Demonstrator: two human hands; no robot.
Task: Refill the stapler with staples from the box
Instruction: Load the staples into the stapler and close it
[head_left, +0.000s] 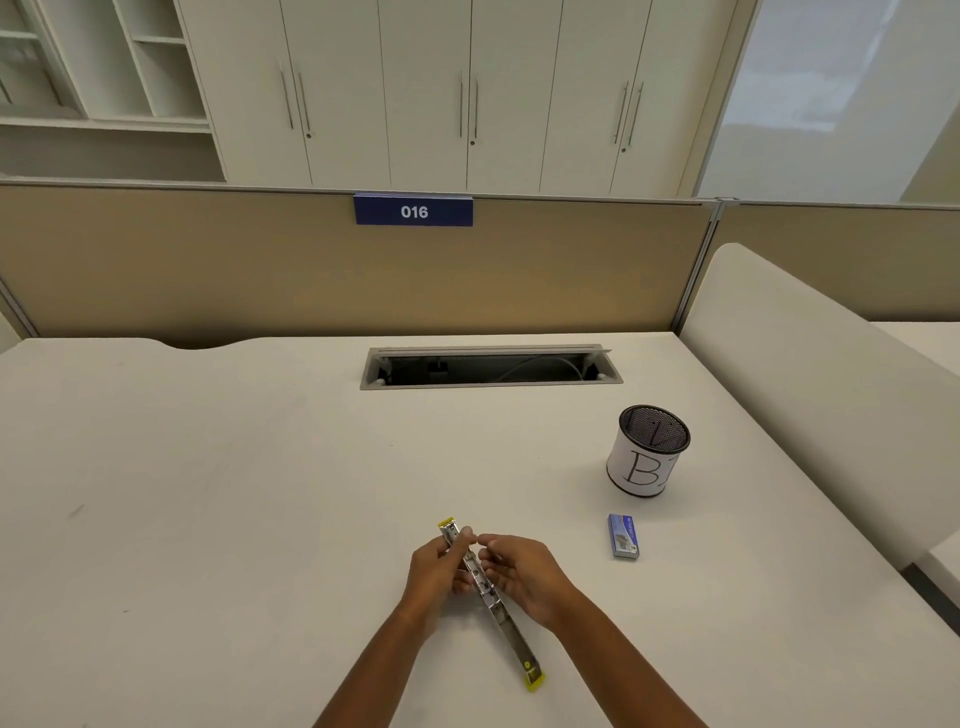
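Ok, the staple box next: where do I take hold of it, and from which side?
Pinch the staple box across its two long sides, coming down from above with the right hand, the nearer one. It lies flat on the desk, long axis pointing away from you, so its narrow width suits a pinch. The pen cup stands apart beyond it.

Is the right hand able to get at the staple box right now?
Probably yes: the staple box lies on bare desk just right of the right hand, nothing between them.
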